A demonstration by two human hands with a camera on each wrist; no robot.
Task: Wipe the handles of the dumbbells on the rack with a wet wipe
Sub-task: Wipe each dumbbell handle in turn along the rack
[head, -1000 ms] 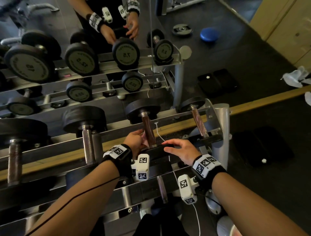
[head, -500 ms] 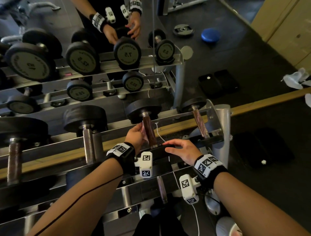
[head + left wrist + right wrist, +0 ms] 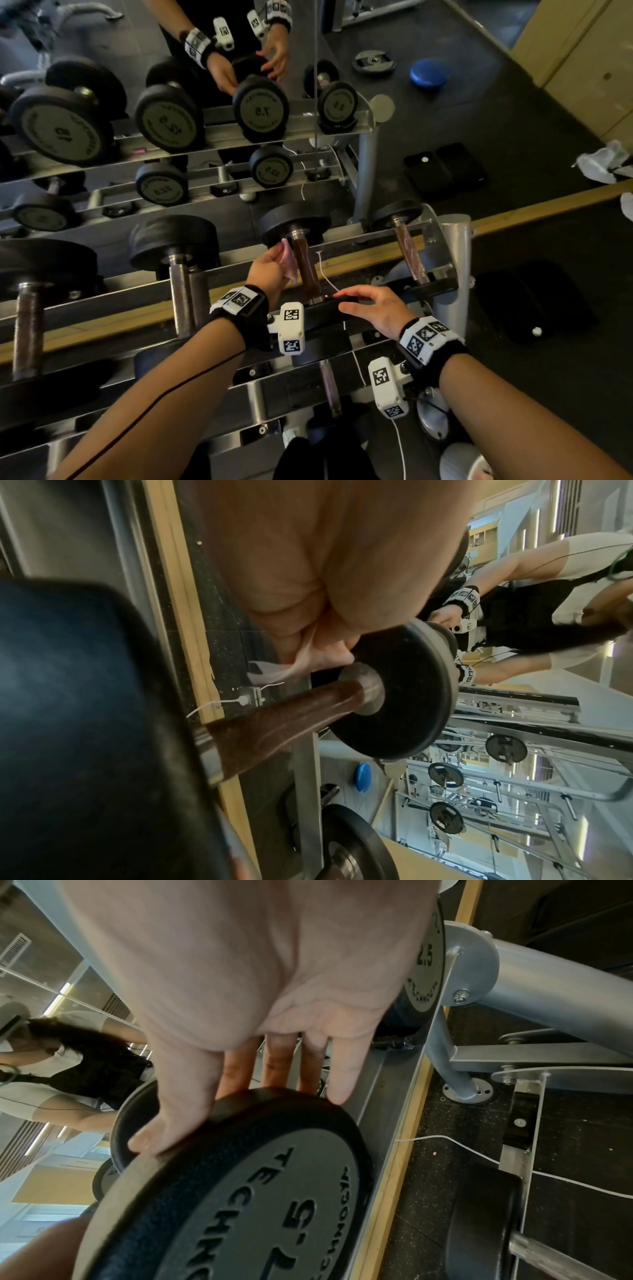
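The dumbbells sit in a row on a metal rack [image 3: 346, 240] that stands against a mirror [image 3: 171, 51]. The one being handled [image 3: 305, 263] lies across the top rails; its near end plate [image 3: 240, 1191] reads "7.5" with raised brand lettering, partly legible as "TECHNO…". A neighbouring plate [image 3: 424, 969] shows "2.5". The right hand [image 3: 373, 308] rests on the near plate's rim, fingers straight. The left hand [image 3: 269, 270] pinches a pale wet wipe [image 3: 289, 263] just beside the brown handle [image 3: 291, 718], near the far plate.
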